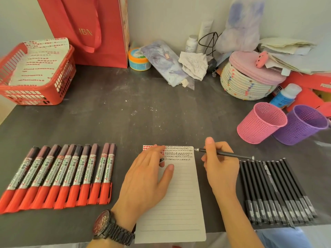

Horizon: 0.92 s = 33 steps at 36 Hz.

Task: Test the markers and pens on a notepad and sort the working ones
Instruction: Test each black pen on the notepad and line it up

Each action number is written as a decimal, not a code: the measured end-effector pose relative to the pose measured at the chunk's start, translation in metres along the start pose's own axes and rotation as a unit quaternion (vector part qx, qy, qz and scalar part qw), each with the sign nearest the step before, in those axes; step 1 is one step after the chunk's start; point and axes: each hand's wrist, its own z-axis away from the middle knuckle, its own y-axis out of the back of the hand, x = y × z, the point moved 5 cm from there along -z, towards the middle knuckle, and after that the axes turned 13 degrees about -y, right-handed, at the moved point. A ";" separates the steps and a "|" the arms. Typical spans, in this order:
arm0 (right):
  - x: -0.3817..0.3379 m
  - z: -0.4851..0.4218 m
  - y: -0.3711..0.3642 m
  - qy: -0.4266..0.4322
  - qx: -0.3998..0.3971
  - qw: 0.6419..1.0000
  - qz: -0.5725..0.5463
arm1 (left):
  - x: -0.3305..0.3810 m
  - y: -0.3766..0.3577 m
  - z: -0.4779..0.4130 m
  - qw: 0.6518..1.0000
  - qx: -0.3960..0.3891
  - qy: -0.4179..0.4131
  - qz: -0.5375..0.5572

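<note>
A lined notepad [180, 199] lies at the table's front edge, with red and black test marks across its top lines. My left hand [148, 178] rests flat on the pad with a small dark object, maybe a pen cap, under its fingers. My right hand [220, 169] holds an uncapped black pen [231, 154], tip pointing left just off the pad's top right corner. A row of several red-capped markers [59, 176] lies to the left. Several black pens [275, 192] lie in a row on the right.
A pink mesh cup [259, 122] and a purple mesh cup [302, 124] stand at the right. A red basket [35, 95] with marked paper sits at back left, beside a red paper bag [93, 29]. Clutter lines the back wall, including a woven basket [245, 83].
</note>
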 end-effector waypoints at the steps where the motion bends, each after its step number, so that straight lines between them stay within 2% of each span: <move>1: -0.001 0.002 0.000 -0.001 -0.025 0.999 -0.032 | 0.001 0.001 0.000 1.000 0.008 -0.004 0.011; 4: -0.001 0.011 -0.001 -0.009 -0.130 0.983 -0.131 | 0.004 0.006 0.000 0.999 0.035 -0.021 0.025; 6: 0.003 0.019 -0.001 -0.013 -0.166 0.976 -0.142 | 0.004 0.008 -0.001 0.999 0.043 -0.026 -0.005; 11: 0.003 0.026 0.000 0.001 -0.156 0.979 -0.131 | 0.002 0.004 -0.004 0.997 0.031 -0.032 -0.063; 16: 0.001 0.022 0.002 -0.015 -0.168 0.969 -0.178 | -0.002 0.004 0.000 0.999 0.014 0.035 0.008; 29: 0.001 0.028 -0.002 0.000 -0.202 0.972 -0.121 | 0.009 0.014 -0.003 0.999 0.026 -0.014 -0.014; 33: 0.001 0.026 0.001 -0.014 -0.191 0.969 -0.155 | 0.008 0.016 -0.003 0.999 0.041 -0.022 -0.016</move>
